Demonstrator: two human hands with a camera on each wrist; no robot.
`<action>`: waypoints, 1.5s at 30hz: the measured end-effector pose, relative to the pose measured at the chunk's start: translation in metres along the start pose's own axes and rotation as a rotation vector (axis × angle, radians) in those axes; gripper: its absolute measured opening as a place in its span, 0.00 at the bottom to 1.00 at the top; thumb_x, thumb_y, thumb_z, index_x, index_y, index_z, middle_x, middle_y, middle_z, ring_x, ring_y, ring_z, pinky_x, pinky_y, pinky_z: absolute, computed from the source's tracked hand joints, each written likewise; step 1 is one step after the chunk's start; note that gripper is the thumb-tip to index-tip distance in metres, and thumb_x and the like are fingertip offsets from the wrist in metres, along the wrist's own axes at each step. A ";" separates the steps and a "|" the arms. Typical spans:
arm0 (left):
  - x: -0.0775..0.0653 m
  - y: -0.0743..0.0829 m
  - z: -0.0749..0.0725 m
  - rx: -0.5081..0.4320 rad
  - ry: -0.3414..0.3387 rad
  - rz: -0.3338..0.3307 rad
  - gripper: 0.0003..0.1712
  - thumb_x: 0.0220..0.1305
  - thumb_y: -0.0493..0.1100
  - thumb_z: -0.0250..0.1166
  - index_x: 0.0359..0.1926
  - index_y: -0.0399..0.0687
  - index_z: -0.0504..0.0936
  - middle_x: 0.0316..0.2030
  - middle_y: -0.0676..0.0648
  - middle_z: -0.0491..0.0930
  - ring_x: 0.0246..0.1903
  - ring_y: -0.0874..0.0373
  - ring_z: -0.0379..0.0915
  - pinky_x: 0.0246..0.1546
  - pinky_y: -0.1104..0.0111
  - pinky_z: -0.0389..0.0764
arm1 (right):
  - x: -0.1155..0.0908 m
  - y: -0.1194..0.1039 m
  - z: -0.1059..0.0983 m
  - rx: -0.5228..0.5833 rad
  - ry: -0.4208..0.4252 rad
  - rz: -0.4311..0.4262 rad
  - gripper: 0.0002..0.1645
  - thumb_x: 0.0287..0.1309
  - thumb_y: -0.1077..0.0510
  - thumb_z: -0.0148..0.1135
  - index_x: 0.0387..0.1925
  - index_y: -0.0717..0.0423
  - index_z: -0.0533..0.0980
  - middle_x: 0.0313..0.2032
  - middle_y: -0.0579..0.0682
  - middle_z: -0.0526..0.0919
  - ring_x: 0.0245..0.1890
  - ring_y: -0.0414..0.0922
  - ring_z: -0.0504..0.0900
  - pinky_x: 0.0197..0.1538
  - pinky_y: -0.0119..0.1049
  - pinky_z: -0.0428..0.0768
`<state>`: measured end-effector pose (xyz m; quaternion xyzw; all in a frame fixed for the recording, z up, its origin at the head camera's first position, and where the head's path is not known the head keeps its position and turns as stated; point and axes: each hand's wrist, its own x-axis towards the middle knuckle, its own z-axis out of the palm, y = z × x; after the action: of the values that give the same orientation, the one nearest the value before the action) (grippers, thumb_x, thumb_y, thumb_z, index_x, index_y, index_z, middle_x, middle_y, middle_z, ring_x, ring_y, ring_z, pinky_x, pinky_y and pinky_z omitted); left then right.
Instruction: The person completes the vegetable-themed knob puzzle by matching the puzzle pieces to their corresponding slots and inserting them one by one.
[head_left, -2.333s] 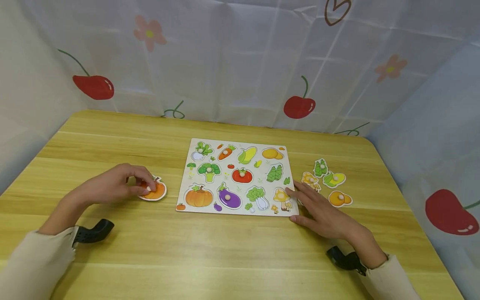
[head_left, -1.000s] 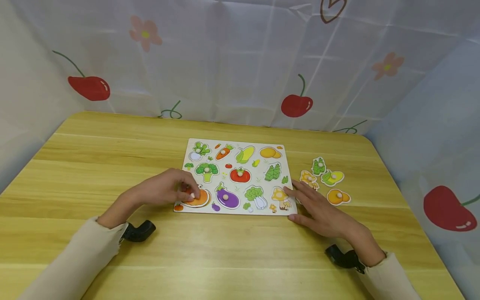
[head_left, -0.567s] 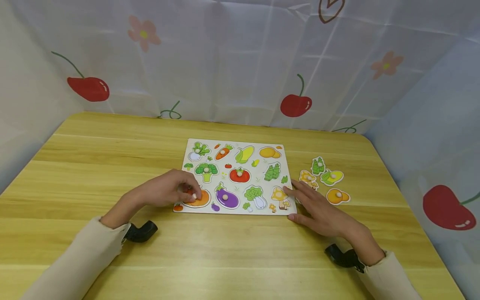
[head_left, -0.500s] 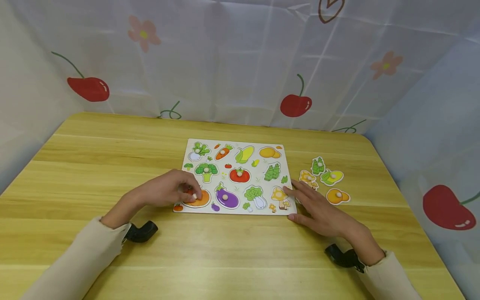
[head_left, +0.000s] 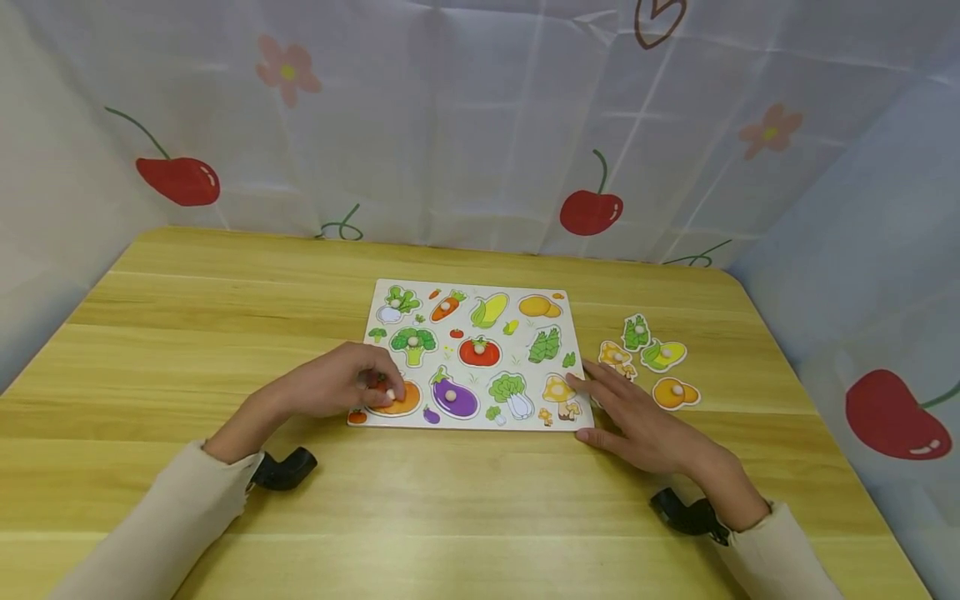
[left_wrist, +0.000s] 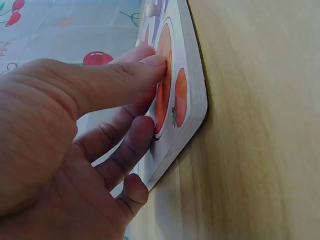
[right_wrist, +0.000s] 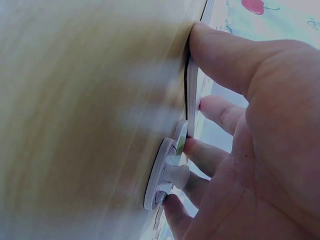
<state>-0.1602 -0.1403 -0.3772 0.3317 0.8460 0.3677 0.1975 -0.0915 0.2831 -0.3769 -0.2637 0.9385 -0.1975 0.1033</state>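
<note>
My left hand (head_left: 337, 382) pinches the pale knob of the pumpkin piece (head_left: 408, 398) between thumb and fingers. The piece lies in the pumpkin outline at the near left corner of the wooden puzzle board (head_left: 472, 421). Up close in the left wrist view, the thumb and fingertips meet over the orange pumpkin surface (left_wrist: 162, 107). At the board's near right corner rests my right hand (head_left: 637, 421), fingers loosely spread, one fingertip on the mushroom picture. Beneath its palm, a knobbed puzzle piece (right_wrist: 162, 175) shows in the right wrist view, mostly hidden in the head view.
Right of the board lie loose knobbed pieces: asparagus (head_left: 637, 332), corn (head_left: 664, 356), mushroom (head_left: 617, 357) and potato (head_left: 677, 393). Radish, carrot, broccoli, tomato and eggplant (head_left: 454, 395) pieces with knobs sit in the board. A printed curtain (head_left: 450, 125) hangs behind the wooden table (head_left: 465, 517).
My left hand has carried the pumpkin piece rightward from the table onto the board. The piece sat slightly offset at first, then settled into its outline. My right hand has stayed in place.
</note>
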 end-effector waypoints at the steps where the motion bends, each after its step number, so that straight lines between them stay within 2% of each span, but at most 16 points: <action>1: -0.001 0.000 0.000 -0.004 0.022 -0.003 0.06 0.62 0.37 0.71 0.38 0.54 0.87 0.35 0.55 0.80 0.36 0.56 0.71 0.40 0.67 0.74 | 0.000 0.000 0.000 0.002 -0.001 0.002 0.41 0.68 0.46 0.61 0.76 0.51 0.59 0.76 0.63 0.52 0.75 0.66 0.52 0.69 0.68 0.57; 5: -0.003 -0.001 0.000 -0.012 0.184 -0.013 0.12 0.60 0.42 0.74 0.46 0.55 0.85 0.44 0.54 0.82 0.44 0.54 0.73 0.46 0.60 0.74 | 0.000 0.000 0.001 0.004 -0.002 0.003 0.41 0.68 0.45 0.61 0.76 0.51 0.59 0.76 0.63 0.52 0.75 0.66 0.51 0.69 0.68 0.57; 9: -0.003 -0.005 -0.002 -0.055 0.350 -0.014 0.25 0.62 0.46 0.73 0.60 0.55 0.79 0.60 0.52 0.75 0.57 0.51 0.70 0.53 0.54 0.71 | 0.000 0.001 0.001 0.000 -0.001 0.003 0.41 0.68 0.46 0.61 0.76 0.51 0.59 0.76 0.64 0.52 0.75 0.67 0.52 0.69 0.69 0.57; 12: -0.003 -0.009 -0.004 -0.096 0.415 -0.029 0.34 0.65 0.48 0.70 0.69 0.58 0.70 0.71 0.51 0.64 0.68 0.48 0.61 0.63 0.48 0.66 | 0.001 0.001 0.002 0.000 -0.004 0.008 0.41 0.68 0.46 0.61 0.76 0.51 0.58 0.77 0.63 0.52 0.75 0.66 0.51 0.69 0.68 0.57; 15: -0.002 -0.013 -0.006 -0.108 0.445 -0.058 0.40 0.66 0.50 0.68 0.75 0.60 0.61 0.76 0.50 0.55 0.75 0.46 0.50 0.68 0.42 0.58 | 0.002 0.001 0.002 0.004 -0.008 0.014 0.41 0.68 0.46 0.61 0.76 0.51 0.58 0.77 0.63 0.51 0.76 0.65 0.51 0.70 0.68 0.56; 20: -0.004 -0.022 -0.008 -0.116 0.440 -0.132 0.44 0.67 0.53 0.67 0.77 0.62 0.55 0.79 0.47 0.42 0.78 0.43 0.37 0.71 0.35 0.49 | 0.002 0.001 0.001 0.007 -0.013 0.020 0.41 0.68 0.45 0.61 0.76 0.51 0.58 0.77 0.62 0.51 0.76 0.65 0.51 0.70 0.67 0.56; 27: -0.008 -0.024 -0.010 -0.214 0.379 -0.225 0.40 0.69 0.57 0.63 0.77 0.63 0.57 0.80 0.48 0.40 0.79 0.41 0.32 0.71 0.34 0.41 | 0.002 0.000 0.000 -0.009 -0.006 0.015 0.41 0.67 0.46 0.62 0.75 0.52 0.60 0.76 0.63 0.53 0.75 0.65 0.53 0.70 0.67 0.58; 31: -0.009 -0.026 -0.012 -0.264 0.309 -0.221 0.39 0.68 0.55 0.65 0.76 0.63 0.60 0.81 0.49 0.38 0.79 0.41 0.30 0.71 0.33 0.40 | 0.002 0.000 -0.001 -0.027 0.005 0.005 0.40 0.67 0.46 0.63 0.75 0.52 0.61 0.75 0.64 0.55 0.74 0.65 0.55 0.68 0.66 0.61; 35: -0.010 -0.031 -0.014 -0.271 0.251 -0.190 0.41 0.66 0.49 0.68 0.76 0.60 0.60 0.81 0.48 0.38 0.79 0.40 0.31 0.71 0.34 0.42 | 0.001 0.000 -0.002 -0.029 0.013 0.001 0.40 0.66 0.47 0.64 0.74 0.52 0.62 0.75 0.64 0.56 0.74 0.64 0.56 0.68 0.65 0.63; 41: -0.012 -0.034 -0.014 -0.269 0.203 -0.199 0.43 0.64 0.46 0.70 0.76 0.61 0.61 0.81 0.48 0.38 0.79 0.42 0.31 0.73 0.38 0.41 | 0.001 -0.002 -0.004 -0.044 0.015 0.008 0.39 0.66 0.46 0.64 0.73 0.53 0.64 0.75 0.63 0.57 0.74 0.64 0.57 0.68 0.64 0.64; 45: -0.014 -0.032 -0.015 -0.266 0.183 -0.191 0.41 0.65 0.43 0.68 0.76 0.56 0.61 0.81 0.45 0.37 0.79 0.40 0.30 0.73 0.38 0.41 | 0.001 -0.006 -0.009 -0.040 0.020 0.017 0.38 0.66 0.44 0.64 0.72 0.51 0.65 0.75 0.60 0.58 0.74 0.62 0.57 0.68 0.64 0.65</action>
<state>-0.1718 -0.1739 -0.3905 0.1861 0.8319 0.4847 0.1958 -0.0919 0.2808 -0.3666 -0.2557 0.9455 -0.1804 0.0902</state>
